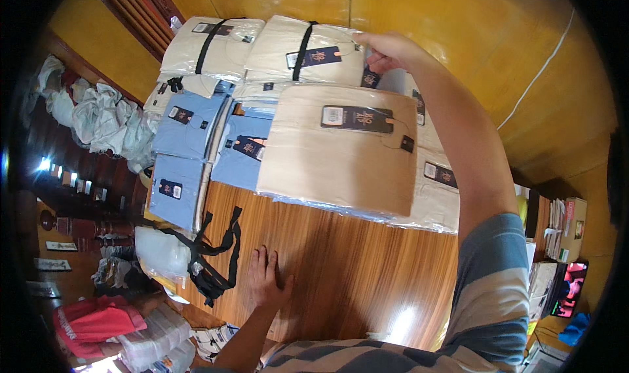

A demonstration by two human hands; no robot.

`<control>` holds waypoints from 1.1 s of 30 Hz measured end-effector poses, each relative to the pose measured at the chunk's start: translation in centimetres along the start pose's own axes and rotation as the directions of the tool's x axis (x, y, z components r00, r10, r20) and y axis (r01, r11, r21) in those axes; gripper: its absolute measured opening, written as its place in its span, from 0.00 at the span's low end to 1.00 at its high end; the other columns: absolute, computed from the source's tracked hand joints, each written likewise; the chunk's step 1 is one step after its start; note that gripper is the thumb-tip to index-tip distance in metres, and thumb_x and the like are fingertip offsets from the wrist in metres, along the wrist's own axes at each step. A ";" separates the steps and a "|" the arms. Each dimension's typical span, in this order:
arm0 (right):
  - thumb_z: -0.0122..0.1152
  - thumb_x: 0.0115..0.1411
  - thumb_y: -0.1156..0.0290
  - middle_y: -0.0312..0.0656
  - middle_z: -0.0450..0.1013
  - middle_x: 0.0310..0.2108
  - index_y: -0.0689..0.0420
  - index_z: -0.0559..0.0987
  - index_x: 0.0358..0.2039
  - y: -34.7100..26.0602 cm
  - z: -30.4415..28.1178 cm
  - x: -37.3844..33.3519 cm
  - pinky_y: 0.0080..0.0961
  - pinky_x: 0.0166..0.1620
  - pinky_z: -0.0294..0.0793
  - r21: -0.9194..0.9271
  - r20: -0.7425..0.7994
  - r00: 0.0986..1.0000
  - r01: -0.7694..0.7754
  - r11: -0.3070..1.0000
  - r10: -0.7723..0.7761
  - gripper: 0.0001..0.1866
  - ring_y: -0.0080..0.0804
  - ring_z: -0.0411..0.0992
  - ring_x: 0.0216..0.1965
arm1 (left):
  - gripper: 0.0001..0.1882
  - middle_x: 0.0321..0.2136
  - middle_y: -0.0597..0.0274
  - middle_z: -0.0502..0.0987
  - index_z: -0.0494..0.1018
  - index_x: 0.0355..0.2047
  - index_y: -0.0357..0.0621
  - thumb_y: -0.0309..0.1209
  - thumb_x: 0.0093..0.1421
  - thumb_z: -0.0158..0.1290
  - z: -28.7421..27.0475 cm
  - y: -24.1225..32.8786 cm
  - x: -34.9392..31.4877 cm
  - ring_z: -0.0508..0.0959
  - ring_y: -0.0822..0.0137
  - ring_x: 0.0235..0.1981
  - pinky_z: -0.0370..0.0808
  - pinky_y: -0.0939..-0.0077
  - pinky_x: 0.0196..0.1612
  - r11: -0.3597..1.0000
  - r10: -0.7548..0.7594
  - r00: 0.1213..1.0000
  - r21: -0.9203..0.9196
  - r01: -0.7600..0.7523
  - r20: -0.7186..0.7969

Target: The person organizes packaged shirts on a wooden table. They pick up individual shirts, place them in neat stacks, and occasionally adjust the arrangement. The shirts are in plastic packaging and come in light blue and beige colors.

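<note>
My left hand rests flat on the wooden table, fingers spread, beside a tangle of black cloth straps. My right hand reaches to the far side, its fingers closed at the right edge of a bundle of cream folded garments in clear plastic, tied with a black strap. What lies under the fingertips is partly hidden. Nearer stands a tall stack of cream packaged garments with a dark tag on top. A second strapped cream bundle sits to the left of the first.
Blue packaged garments are piled at the left edge of the table. More cream packs lie at the right, partly behind the tall stack. A yellow wall rises behind. Red clothing lies low at the left.
</note>
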State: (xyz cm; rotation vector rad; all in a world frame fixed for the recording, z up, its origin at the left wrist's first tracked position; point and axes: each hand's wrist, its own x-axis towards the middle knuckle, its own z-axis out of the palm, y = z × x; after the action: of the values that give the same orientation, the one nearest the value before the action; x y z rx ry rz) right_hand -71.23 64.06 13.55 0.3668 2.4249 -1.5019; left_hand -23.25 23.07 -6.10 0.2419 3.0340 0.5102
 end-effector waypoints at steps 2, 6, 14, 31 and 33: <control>0.71 0.63 0.40 0.43 0.82 0.40 0.54 0.83 0.47 -1.0 1.9 2.3 0.24 0.37 0.82 -0.041 0.052 0.999 -0.003 0.999 0.006 0.29 0.27 0.80 0.35 | 0.45 0.76 0.40 0.56 0.63 0.73 0.42 0.43 0.59 0.66 0.1 -0.1 -0.6 0.53 0.36 0.77 0.54 0.39 0.75 1.000 -0.016 1.000 -0.022 0.016 -0.011; 0.72 0.64 0.46 0.32 0.70 0.20 0.49 0.81 0.33 0.7 0.7 5.2 0.24 0.24 0.70 0.040 0.262 0.965 0.003 0.999 -0.013 0.19 0.23 0.67 0.18 | 0.44 0.76 0.40 0.56 0.64 0.72 0.41 0.45 0.59 0.67 -1.0 0.6 -0.4 0.54 0.37 0.77 0.55 0.40 0.75 0.995 -0.039 0.999 -0.096 0.042 0.038; 0.66 0.67 0.47 0.41 0.80 0.44 0.53 0.81 0.55 -4.2 1.0 4.7 0.30 0.42 0.81 0.131 0.133 0.989 -0.075 0.988 0.057 0.25 0.33 0.79 0.38 | 0.43 0.76 0.40 0.55 0.63 0.72 0.39 0.51 0.64 0.62 -2.1 -0.8 0.0 0.53 0.40 0.78 0.55 0.44 0.76 0.985 -0.014 0.999 -0.173 0.007 -0.040; 0.80 0.55 0.60 0.53 0.85 0.43 0.67 0.82 0.46 -22.9 10.6 -11.4 0.39 0.48 0.82 -0.587 -0.415 0.683 0.304 0.750 -0.602 0.26 0.42 0.84 0.44 | 0.43 0.76 0.37 0.53 0.64 0.70 0.35 0.55 0.67 0.56 -0.5 -1.7 -1.6 0.51 0.40 0.78 0.54 0.44 0.76 0.980 0.026 0.991 -0.195 -0.052 -0.132; 0.80 0.55 0.62 0.52 0.84 0.42 0.66 0.82 0.46 -24.4 9.5 -14.2 0.35 0.46 0.82 -0.606 -0.354 0.671 0.366 0.707 -0.651 0.25 0.38 0.84 0.42 | 0.42 0.75 0.37 0.54 0.64 0.70 0.35 0.54 0.67 0.56 -0.6 -1.1 -1.6 0.51 0.39 0.78 0.54 0.43 0.76 0.978 0.037 0.991 -0.201 -0.061 -0.125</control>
State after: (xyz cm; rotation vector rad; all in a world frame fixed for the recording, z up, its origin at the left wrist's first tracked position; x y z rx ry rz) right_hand -65.63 43.93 34.74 -0.0624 3.5038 -0.9236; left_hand -21.93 21.55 -5.82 0.2852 3.0647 0.8657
